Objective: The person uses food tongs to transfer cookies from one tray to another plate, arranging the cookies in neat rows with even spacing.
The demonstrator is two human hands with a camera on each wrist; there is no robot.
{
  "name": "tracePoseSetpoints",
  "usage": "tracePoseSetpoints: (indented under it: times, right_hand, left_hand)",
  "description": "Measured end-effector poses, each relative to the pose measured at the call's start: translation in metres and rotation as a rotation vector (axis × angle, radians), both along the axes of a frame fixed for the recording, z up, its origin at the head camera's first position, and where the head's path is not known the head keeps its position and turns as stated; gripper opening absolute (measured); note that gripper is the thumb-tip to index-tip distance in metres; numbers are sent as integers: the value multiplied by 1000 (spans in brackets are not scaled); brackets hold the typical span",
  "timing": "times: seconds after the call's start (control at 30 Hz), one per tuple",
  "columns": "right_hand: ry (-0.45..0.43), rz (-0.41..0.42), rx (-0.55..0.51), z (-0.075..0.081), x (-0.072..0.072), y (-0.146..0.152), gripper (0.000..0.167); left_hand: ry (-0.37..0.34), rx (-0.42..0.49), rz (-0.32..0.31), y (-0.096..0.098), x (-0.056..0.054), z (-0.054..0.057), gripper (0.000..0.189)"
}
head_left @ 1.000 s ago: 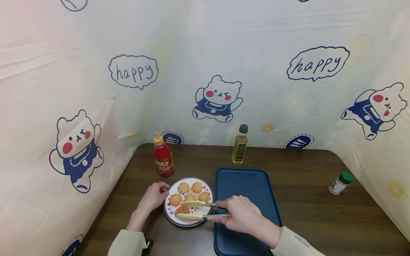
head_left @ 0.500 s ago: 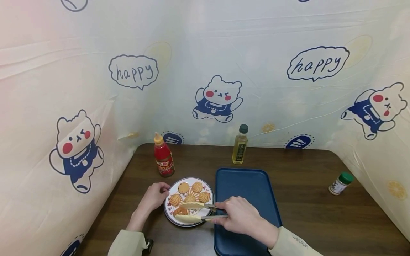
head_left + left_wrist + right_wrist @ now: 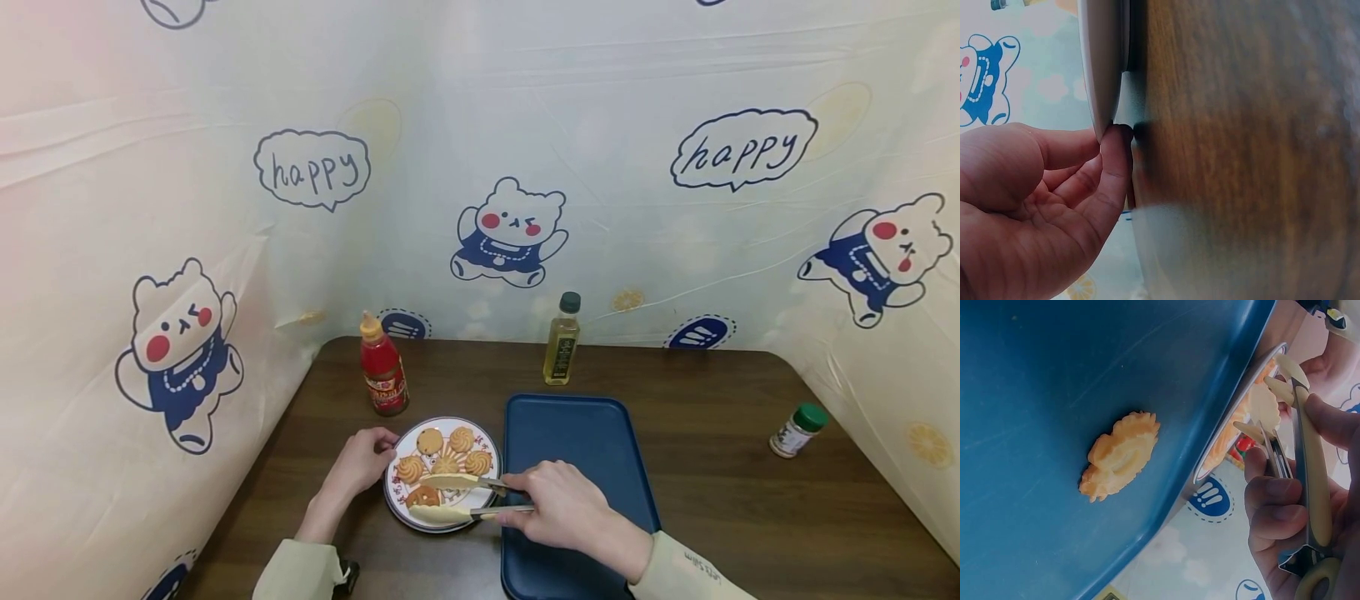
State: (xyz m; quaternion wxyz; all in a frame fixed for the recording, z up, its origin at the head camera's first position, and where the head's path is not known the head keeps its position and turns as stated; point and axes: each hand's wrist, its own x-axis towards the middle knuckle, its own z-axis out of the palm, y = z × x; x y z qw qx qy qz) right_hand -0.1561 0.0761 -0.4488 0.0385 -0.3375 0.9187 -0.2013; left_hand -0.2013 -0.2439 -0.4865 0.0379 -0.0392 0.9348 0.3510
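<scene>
My left hand [image 3: 362, 458] pinches the left rim of a round white patterned plate [image 3: 448, 422]; the left wrist view shows thumb and fingers [image 3: 1115, 150] at its edge. Several cookies lie on the plate, among them swirled ones such as a cookie [image 3: 409, 468]. My right hand [image 3: 566, 504] grips tongs [image 3: 448, 514] with cream tips and metal arms. The tips are spread over the plate, on either side of a brown cookie [image 3: 423, 496] near its front. A ridged cookie [image 3: 1119, 456] lies on the blue tray [image 3: 566, 433], hidden from the head view.
A red sauce bottle [image 3: 384, 371] with a yellow cap stands behind the plate. Beyond the tray is an oil bottle [image 3: 562, 342]. A green-capped spice jar [image 3: 797, 432] sits at the table's right. A printed cloth [image 3: 510, 125] surrounds the brown table [image 3: 697, 467].
The right hand and tongs have shifted slightly left and down over the plate, the tips now closer to the brown cookie. That cookie moved slightly left. My left hand stays at the rim.
</scene>
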Motion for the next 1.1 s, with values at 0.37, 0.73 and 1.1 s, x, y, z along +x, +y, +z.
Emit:
tracePoseSetpoints:
  times: [0.37,0.73,1.1]
  right_hand:
    - [-7,-6,-8,5,1,2,52]
    - [3,-56,-74,15,3,27,56]
    - [68,-203,-16,19,14,85,58]
  left_hand:
    - [-11,1,7,0,1,0,16]
    - [-8,4,1,1,2,2,14]
    - [-32,8,21,0,-1,0,15]
